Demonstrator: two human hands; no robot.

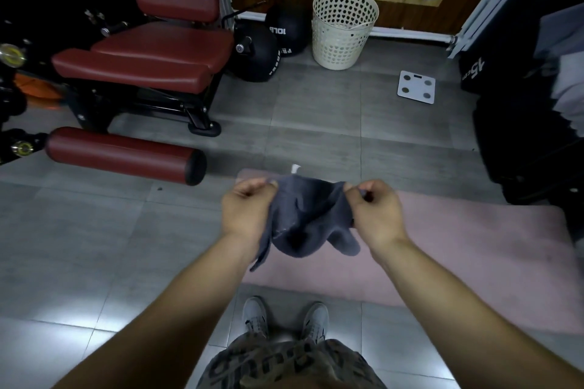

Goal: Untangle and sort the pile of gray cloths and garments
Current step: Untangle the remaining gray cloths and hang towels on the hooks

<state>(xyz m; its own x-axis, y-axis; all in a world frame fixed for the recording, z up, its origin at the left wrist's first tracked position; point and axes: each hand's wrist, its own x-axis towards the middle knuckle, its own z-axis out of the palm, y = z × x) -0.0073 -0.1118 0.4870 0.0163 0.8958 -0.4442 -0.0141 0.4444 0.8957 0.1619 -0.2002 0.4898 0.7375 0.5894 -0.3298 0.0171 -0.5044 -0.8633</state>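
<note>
Gray soft terry cloth [303,218] is hanging bunched in the air in front of you, strung between your two hands. On the left, your left hand [249,208] is pinching the cloth's top edge between the thumb and curled fingers, and a narrow strip of fabric is trailing down below that wrist. In the middle, the cloth is sagging into a deep, dark fold, and a small white tag [295,168] is sticking up from the upper edge, so you are probably gripping one hem rather than two true corners. On the right, your right hand [373,215] is pinching the same top edge with its fingers curled in, and a rounded lobe of fabric is drooping beside that wrist. As I am judging it, the step is going best if you are sliding each pinch outward along the hem until you are feeling a corner, the left going left and the right going right, then drawing the hands apart until the edge is pulling taut and the fold is opening. I cannot tell whether the trailing strip is part of this cloth or a second piece caught in it, so be checking that before shaking it out. Below and stretching away to the right, the pale pink floor mat [458,246] is offering a flat place for laying it down.
</note>
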